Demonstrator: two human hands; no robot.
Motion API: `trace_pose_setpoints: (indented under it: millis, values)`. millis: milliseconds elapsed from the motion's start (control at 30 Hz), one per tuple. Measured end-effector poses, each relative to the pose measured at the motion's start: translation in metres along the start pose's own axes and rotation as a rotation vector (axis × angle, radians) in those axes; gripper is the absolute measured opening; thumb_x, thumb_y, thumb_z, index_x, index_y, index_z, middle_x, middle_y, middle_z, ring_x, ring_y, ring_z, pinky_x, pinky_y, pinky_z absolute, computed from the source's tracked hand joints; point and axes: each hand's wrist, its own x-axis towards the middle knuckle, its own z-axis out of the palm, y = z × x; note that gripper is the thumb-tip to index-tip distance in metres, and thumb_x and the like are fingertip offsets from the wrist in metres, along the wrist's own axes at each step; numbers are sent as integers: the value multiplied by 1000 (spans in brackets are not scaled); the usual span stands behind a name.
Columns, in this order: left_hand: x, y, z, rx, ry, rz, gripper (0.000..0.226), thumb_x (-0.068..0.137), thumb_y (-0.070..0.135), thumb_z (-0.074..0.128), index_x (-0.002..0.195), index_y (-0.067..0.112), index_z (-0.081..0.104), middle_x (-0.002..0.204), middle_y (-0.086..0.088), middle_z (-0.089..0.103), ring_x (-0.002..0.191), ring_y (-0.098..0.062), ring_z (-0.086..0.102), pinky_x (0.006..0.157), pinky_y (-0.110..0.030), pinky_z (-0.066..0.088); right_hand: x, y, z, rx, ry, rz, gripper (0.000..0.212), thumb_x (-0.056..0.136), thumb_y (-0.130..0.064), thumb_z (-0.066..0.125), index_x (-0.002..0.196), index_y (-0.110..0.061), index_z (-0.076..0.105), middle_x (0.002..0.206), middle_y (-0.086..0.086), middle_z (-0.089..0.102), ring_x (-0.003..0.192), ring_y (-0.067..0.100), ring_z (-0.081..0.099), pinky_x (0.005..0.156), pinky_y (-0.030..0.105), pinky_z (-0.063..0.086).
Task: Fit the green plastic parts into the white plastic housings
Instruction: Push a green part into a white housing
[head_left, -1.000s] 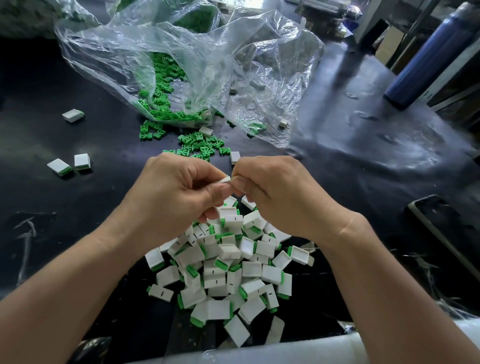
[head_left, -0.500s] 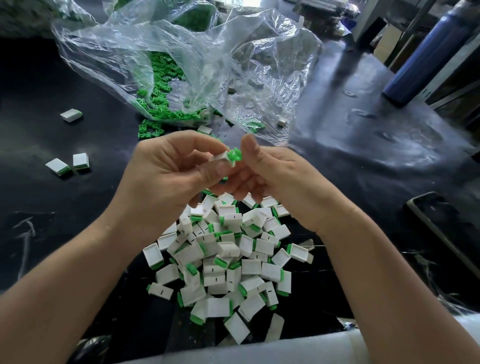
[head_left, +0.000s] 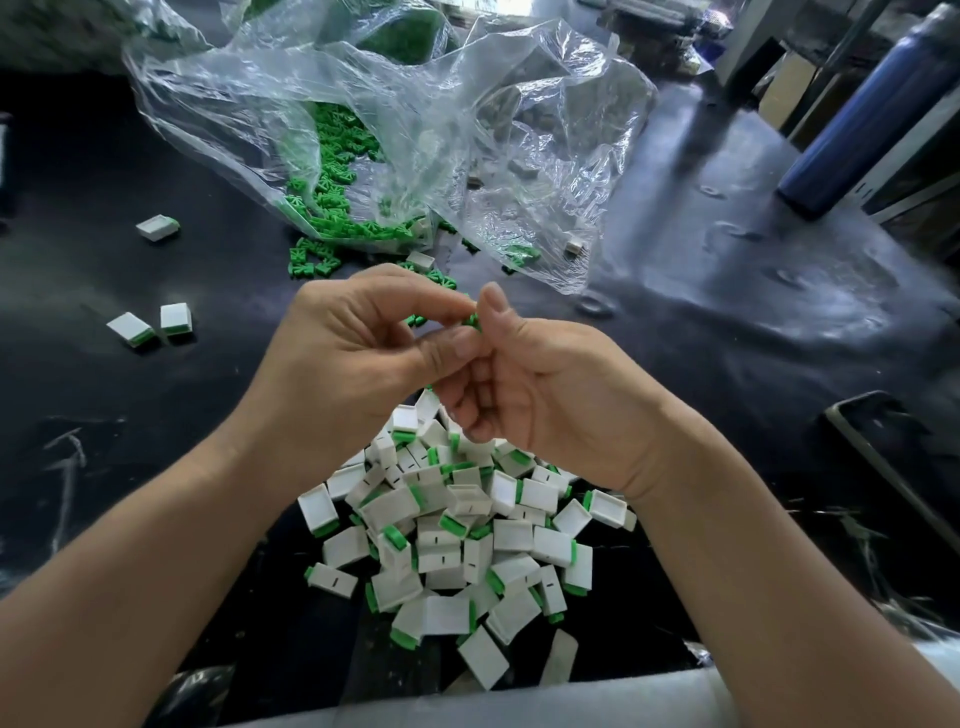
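Here, both hands meet in the air above the black counter (head_left: 727, 322): the left hand (head_left: 353, 353) has its thumb and forefinger curled in, the right hand (head_left: 545, 395) has its thumb upright and fingers bent, and together they pinch a small green part (head_left: 471, 320), of which only a sliver shows. Directly below them lies a heap of white housings (head_left: 457, 545) with green ends. Farther back, loose green parts (head_left: 332, 156) spill from a clear plastic bag (head_left: 519, 114).

Piled housings (head_left: 457, 535): white, green end strips, thin dark slit mark on some faces. Loose parts (head_left: 332, 171): bright green. Pinched part (head_left: 471, 319): green. Bag (head_left: 519, 130): clear, glossy. Tabletop (head_left: 156, 395): black, pale scuffs. Bottle (head_left: 857, 119): dark blue.
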Motion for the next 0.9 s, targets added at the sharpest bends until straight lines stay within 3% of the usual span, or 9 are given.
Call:
trace_pose_setpoints:
  millis: [100, 200, 267, 333, 467, 600, 700, 800, 900]
  values:
    - [0, 0, 0, -49, -15, -3, 22, 62, 14, 67, 82, 5, 68, 83, -8, 63, 52, -16, 59, 48, -26, 51, 0, 0, 1, 34, 10, 16, 39, 72, -45, 41, 82, -8, 51, 61, -1, 50, 55, 9, 43, 50, 17, 37]
    - [0, -3, -2, -46, -15, -30, 18, 65, 11, 76, 82, 8, 72, 82, -3, 63, 57, -24, 59, 56, -37, 52, -1, -2, 2, 80, -12, 33, 34, 72, -44, 41, 81, -11, 47, 62, -1, 41, 54, 8, 36, 51, 17, 30]
    - [0, -5, -2, -38, -6, -39, 17, 66, 11, 69, 83, 10, 72, 84, -2, 63, 59, -24, 60, 58, -38, 53, -2, -3, 2, 101, -14, 24, 30, 73, -41, 42, 78, -12, 47, 62, -2, 38, 55, 7, 32, 52, 18, 26]
    - [0, -5, 0, -34, 0, -30, 18, 66, 11, 76, 83, 13, 72, 86, -3, 62, 60, -23, 60, 58, -29, 54, -3, -2, 3, 111, -2, 10, 27, 73, -39, 43, 76, -13, 47, 63, -2, 36, 56, 7, 31, 52, 17, 25]
    - [-1, -4, 2, 47, 14, 7, 15, 67, 16, 64, 82, 15, 69, 86, -4, 60, 62, -25, 55, 50, -16, 44, -2, 1, 7, 63, 50, -15, 30, 71, -42, 43, 74, -12, 46, 60, -2, 38, 54, 8, 31, 51, 17, 26]
    - [-1, -3, 2, 13, -8, -10, 15, 70, 13, 70, 85, 10, 68, 89, -8, 57, 63, -20, 56, 52, -21, 49, -3, 1, 8, 66, 62, -28, 29, 70, -41, 43, 74, -12, 47, 61, -2, 37, 54, 8, 31, 53, 18, 27]
    - [-1, -2, 2, -11, -7, -21, 20, 68, 15, 63, 87, 10, 67, 88, -6, 56, 59, -22, 51, 46, -16, 41, -4, 0, 9, 62, 64, -42, 29, 71, -40, 43, 74, -12, 46, 61, -3, 35, 54, 7, 30, 52, 17, 27]
    - [-1, -2, 1, -5, -15, -10, 16, 72, 14, 69, 88, 11, 67, 88, -5, 56, 55, -10, 52, 46, -13, 39, -3, 1, 10, 62, 68, -56, 29, 72, -40, 42, 74, -12, 44, 61, -4, 33, 54, 6, 29, 50, 16, 27]
    - [-1, -3, 0, 26, -24, 4, 14, 72, 17, 69, 86, 12, 69, 89, -4, 58, 63, -7, 56, 51, -14, 44, -1, 3, 11, 75, 66, -79, 26, 74, -39, 43, 74, -12, 45, 59, -4, 31, 52, 6, 28, 50, 17, 24]
